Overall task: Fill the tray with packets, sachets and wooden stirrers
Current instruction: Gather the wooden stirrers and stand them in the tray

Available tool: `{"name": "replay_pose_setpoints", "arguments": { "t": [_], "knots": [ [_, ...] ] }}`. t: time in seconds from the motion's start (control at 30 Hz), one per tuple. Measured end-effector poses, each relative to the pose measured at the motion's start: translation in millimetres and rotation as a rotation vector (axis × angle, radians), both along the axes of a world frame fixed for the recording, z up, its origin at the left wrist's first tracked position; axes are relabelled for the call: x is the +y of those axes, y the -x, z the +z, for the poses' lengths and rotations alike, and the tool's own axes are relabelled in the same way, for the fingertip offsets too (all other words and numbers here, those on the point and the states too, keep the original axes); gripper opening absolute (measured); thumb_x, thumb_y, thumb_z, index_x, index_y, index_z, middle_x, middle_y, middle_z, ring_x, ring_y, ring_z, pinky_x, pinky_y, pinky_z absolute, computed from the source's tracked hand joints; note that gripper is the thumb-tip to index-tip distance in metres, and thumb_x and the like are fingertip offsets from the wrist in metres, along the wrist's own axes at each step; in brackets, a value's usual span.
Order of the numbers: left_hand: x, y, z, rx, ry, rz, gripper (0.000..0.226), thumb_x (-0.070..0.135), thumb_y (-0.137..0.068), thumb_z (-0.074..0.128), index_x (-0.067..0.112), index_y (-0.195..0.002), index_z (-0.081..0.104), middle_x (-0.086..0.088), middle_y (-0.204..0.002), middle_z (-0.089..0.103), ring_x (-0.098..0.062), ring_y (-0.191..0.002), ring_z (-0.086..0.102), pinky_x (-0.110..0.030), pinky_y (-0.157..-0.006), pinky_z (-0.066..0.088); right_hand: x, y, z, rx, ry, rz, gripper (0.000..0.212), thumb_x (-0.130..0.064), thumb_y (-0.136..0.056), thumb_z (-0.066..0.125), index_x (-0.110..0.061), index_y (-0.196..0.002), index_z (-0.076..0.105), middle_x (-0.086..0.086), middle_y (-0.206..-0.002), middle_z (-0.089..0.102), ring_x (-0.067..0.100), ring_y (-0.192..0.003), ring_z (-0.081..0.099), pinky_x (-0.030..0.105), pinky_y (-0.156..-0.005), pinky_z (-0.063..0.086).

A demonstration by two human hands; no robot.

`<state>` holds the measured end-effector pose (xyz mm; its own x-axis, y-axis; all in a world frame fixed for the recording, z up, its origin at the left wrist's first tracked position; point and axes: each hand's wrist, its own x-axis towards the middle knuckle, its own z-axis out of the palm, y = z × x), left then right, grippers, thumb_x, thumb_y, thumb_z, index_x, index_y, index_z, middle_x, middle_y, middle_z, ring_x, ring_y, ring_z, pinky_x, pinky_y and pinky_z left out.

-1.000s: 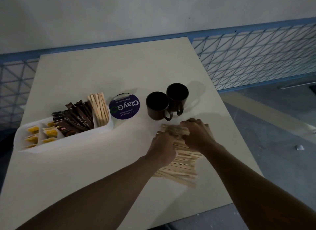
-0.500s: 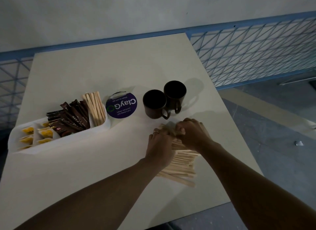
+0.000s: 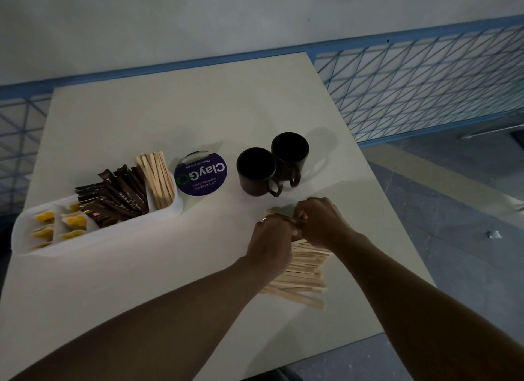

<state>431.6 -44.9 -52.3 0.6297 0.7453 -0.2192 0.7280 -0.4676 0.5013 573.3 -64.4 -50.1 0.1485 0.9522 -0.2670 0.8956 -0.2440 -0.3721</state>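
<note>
A white divided tray (image 3: 93,240) lies at the table's left. It holds yellow packets (image 3: 74,221), dark brown sachets (image 3: 119,195) and a row of wooden stirrers (image 3: 157,179) at its right end. A loose pile of wooden stirrers (image 3: 303,275) lies on the table near the front right. My left hand (image 3: 270,246) and my right hand (image 3: 323,223) meet over the far end of that pile, both pinching a small bunch of stirrers (image 3: 286,216) between their fingers. The hands hide most of the bunch.
A round purple ClayGo sticker stand (image 3: 200,175) sits right of the tray. Two dark mugs (image 3: 256,172) (image 3: 289,155) stand behind my hands. The table's right edge (image 3: 397,224) drops to the floor; a blue mesh fence (image 3: 425,83) runs behind.
Both hands have drawn together and lifted slightly, gathering a few stirrers off the far end of the pile. The tray's contents are unchanged.
</note>
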Motion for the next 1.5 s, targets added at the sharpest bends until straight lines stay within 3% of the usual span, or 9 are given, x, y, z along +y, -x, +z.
{"name": "replay_pose_setpoints", "arguments": {
  "t": [0.13, 0.27, 0.43, 0.6, 0.77, 0.83, 0.97, 1.23, 1.5],
  "knots": [
    [-3.5, -1.9, 4.5, -0.084, 0.09, -0.012, 0.021, 0.008, -0.088, 0.052, 0.018, -0.094, 0.07, -0.001, -0.096, 0.068, -0.025, -0.099, 0.062, -0.038, -0.089, 0.05, -1.0, -0.6, -0.5, 0.023, -0.019, -0.009, 0.014, -0.008, -0.082, 0.062, -0.02, -0.085, 0.065, 0.002, -0.088, 0.061, 0.02, -0.082, 0.055, 0.027, -0.062, 0.037],
    [-5.2, -5.5, 8.3, -0.089, 0.086, -0.015, 0.02, 0.003, -0.088, 0.052, 0.012, -0.095, 0.068, -0.007, -0.097, 0.068, -0.025, -0.097, 0.063, -0.038, -0.088, 0.052, -2.8, -2.6, 1.7, 0.029, -0.038, 0.002, 0.017, -0.007, -0.082, 0.066, -0.017, -0.095, 0.067, 0.004, -0.094, 0.065, 0.022, -0.089, 0.058, 0.032, -0.071, 0.049],
    [-9.5, -12.0, 7.4, -0.109, 0.067, -0.036, 0.014, 0.002, -0.086, 0.058, 0.012, -0.092, 0.066, -0.005, -0.093, 0.068, -0.021, -0.09, 0.065, -0.034, -0.084, 0.055, -4.2, -6.6, 3.4, 0.003, -0.052, 0.019, 0.02, -0.007, -0.086, 0.064, -0.017, -0.102, 0.071, 0.004, -0.096, 0.066, 0.021, -0.091, 0.058, 0.03, -0.074, 0.048],
    [-13.4, -15.1, 4.3, -0.135, 0.076, -0.005, 0.017, 0.003, -0.091, 0.054, 0.009, -0.101, 0.066, -0.007, -0.102, 0.068, -0.019, -0.097, 0.064, -0.033, -0.091, 0.053, -6.6, -11.7, 6.3, -0.018, -0.053, 0.034, 0.015, -0.009, -0.088, 0.061, -0.018, -0.095, 0.072, 0.003, -0.091, 0.063, 0.016, -0.081, 0.056, 0.027, -0.069, 0.048],
    [-9.4, -12.3, -0.9, -0.115, 0.123, 0.097, 0.019, 0.01, -0.095, 0.052, 0.011, -0.11, 0.063, -0.003, -0.106, 0.065, -0.014, -0.098, 0.061, -0.023, -0.082, 0.046, -10.2, -16.9, 12.6, 0.017, -0.096, 0.001, 0.026, 0.001, -0.083, 0.055, -0.014, -0.094, 0.074, 0.005, -0.087, 0.056, 0.021, -0.079, 0.054, 0.032, -0.069, 0.049],
    [-6.7, -9.4, 0.6, -0.119, 0.145, 0.135, 0.023, 0.012, -0.096, 0.053, 0.008, -0.117, 0.06, -0.006, -0.11, 0.063, -0.018, -0.1, 0.06, -0.026, -0.084, 0.048, -11.2, -18.9, 14.5, 0.006, -0.118, 0.001, 0.026, 0.006, -0.079, 0.054, -0.011, -0.089, 0.073, 0.006, -0.083, 0.056, 0.023, -0.077, 0.053, 0.032, -0.065, 0.047],
    [-2.8, 0.8, 2.0, -0.072, 0.066, 0.108, 0.028, 0.016, -0.095, 0.057, 0.007, -0.121, 0.06, -0.009, -0.113, 0.061, -0.023, -0.105, 0.061, -0.029, -0.088, 0.051, -10.4, -17.5, 22.1, 0.002, -0.109, -0.035, 0.023, 0.011, -0.075, 0.051, -0.011, -0.072, 0.058, 0.003, -0.073, 0.052, 0.024, -0.07, 0.049, 0.034, -0.058, 0.039],
    [-0.1, 27.9, 15.9, -0.048, -0.051, 0.052, 0.035, 0.002, -0.092, 0.052, 0.01, -0.125, 0.06, -0.012, -0.116, 0.065, -0.028, -0.106, 0.062, -0.037, -0.092, 0.054, -10.4, 4.7, 35.7, 0.119, -0.128, -0.092, 0.027, 0.006, -0.079, 0.051, -0.009, -0.095, 0.067, 0.006, -0.086, 0.064, 0.023, -0.079, 0.058, 0.039, -0.069, 0.052],
    [3.1, 64.3, 21.0, -0.01, -0.048, 0.038, 0.042, 0.001, -0.088, 0.056, 0.016, -0.127, 0.059, -0.008, -0.108, 0.056, -0.027, -0.097, 0.058, -0.034, -0.081, 0.052, -16.2, 31.5, 38.0, 0.179, -0.133, -0.099, 0.017, 0.0, -0.083, 0.048, -0.006, -0.084, 0.064, 0.01, -0.079, 0.066, 0.03, -0.078, 0.059, 0.039, -0.068, 0.048]
  ]
}}
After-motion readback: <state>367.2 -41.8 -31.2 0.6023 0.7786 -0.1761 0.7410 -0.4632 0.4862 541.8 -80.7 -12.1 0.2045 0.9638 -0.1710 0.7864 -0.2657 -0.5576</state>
